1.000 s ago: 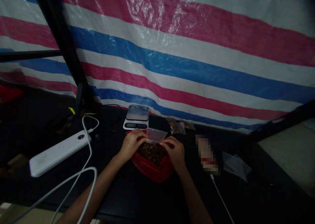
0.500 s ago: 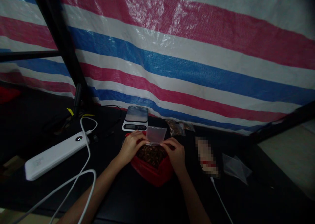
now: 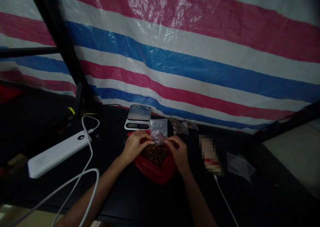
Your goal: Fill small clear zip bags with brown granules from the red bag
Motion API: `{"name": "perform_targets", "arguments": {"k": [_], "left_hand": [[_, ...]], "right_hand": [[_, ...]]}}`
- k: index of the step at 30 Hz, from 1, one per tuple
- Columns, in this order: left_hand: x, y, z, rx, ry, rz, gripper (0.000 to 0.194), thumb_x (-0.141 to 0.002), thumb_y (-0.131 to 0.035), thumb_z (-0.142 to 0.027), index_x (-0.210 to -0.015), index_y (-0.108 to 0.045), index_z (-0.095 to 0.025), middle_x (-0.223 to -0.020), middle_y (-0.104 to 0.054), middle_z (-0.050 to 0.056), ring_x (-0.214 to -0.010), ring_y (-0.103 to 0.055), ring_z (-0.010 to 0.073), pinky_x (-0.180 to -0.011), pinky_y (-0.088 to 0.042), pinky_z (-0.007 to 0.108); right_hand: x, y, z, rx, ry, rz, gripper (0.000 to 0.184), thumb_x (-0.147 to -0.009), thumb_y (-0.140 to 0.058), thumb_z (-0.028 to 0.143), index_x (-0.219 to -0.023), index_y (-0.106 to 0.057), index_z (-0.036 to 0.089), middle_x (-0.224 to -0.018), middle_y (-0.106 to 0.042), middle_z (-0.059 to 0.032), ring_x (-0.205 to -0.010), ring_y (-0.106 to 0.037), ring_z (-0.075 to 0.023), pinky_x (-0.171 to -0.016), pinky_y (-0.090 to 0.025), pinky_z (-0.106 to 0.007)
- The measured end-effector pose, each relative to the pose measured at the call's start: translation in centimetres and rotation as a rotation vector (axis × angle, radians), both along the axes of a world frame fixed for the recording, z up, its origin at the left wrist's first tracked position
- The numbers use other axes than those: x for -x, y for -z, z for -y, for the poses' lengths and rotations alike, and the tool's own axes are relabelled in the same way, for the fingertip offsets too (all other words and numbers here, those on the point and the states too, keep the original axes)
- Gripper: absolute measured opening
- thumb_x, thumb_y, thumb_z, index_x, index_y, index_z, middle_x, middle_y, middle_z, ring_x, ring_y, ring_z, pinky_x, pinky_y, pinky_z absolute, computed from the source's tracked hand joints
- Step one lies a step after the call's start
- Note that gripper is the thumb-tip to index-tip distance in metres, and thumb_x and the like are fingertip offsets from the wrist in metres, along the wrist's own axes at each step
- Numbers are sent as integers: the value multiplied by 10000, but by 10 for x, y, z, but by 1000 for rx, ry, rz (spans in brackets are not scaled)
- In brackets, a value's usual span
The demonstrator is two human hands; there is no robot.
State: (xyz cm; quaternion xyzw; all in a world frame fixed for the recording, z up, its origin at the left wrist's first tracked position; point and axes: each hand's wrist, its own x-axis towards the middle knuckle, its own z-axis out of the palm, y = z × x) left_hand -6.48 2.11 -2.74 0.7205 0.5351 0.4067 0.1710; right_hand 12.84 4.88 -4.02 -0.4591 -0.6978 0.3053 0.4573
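My left hand and my right hand pinch the lower corners of a small transparent plastic bag, holding it upright. Dark brown dried plant material fills a red container directly beneath my hands. Its exact form is unclear, and my hands hide its upper edge. The bag's lower edge sits just above the heap. Dark flecks show faintly inside the bag, though the contents are hard to make out.
A digital kitchen scale stands just behind the bag on a black table. Small filled bags lie to its right. A white power bank with white cables lies left, and a pixelated object and transparent bag lie right.
The transparent bag now stands higher and looks more rounded, its top reaching in front of the scale's right corner. My hands have shifted slightly, and the whole view has tilted a little.
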Motion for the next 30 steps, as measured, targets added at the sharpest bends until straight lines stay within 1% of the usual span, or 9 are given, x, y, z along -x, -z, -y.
{"name": "perform_targets", "arguments": {"k": [3,6,11,17,21,25,30], "left_hand": [[0,3,-1,5,-19,-25,136,-761,-561,-316,-716,-611,-198,-749,-624,1,-770,-545,159,-739,-390,283],[1,5,-1,17,-32,-43,132,-772,-548,-312,-744,-612,-201,-760,-616,3,-769,-538,160,-719,-392,277],[-1,4,0,7,-44,-111,143,-803,-502,-305,-766,-596,-204,-774,-602,1,-773,-532,159,-716,-383,273],[-5,1,2,-35,-107,-211,161,-818,-468,-292,-751,-580,-199,-747,-596,12,-749,-509,179,-701,-372,289],[-6,3,3,-46,-113,-234,166,-826,-452,-290,-763,-574,-195,-769,-599,20,-761,-503,183,-708,-370,294],[-6,3,3,-20,-65,-173,170,-821,-463,-312,-758,-557,-186,-766,-585,19,-765,-507,175,-697,-379,283],[-7,0,2,16,21,-5,176,-797,-501,-339,-781,-570,-178,-758,-577,12,-737,-522,151,-679,-393,261]], "right_hand": [[-1,2,-1,-1,-8,8,118,-731,-562,292,-695,-610,190,-683,-578,1,-604,-529,-125,-568,-412,-228],[-1,2,-1,-10,-24,80,107,-726,-573,295,-712,-621,200,-713,-593,-2,-608,-537,-125,-585,-416,-234],[-2,-2,0,-32,-36,174,105,-714,-590,306,-676,-627,216,-699,-595,5,-631,-550,-133,-619,-416,-239],[1,2,-1,-15,-58,131,130,-740,-553,315,-672,-592,211,-677,-559,13,-619,-531,-127,-587,-397,-226],[2,3,0,-8,-36,168,121,-750,-537,304,-685,-579,211,-686,-551,20,-614,-521,-122,-592,-383,-223],[0,3,0,-9,-14,210,116,-761,-525,299,-700,-571,212,-709,-553,19,-627,-517,-124,-595,-372,-225],[-1,4,-1,-22,-25,144,123,-770,-516,307,-722,-566,206,-719,-553,11,-636,-524,-125,-617,-394,-230]]}}
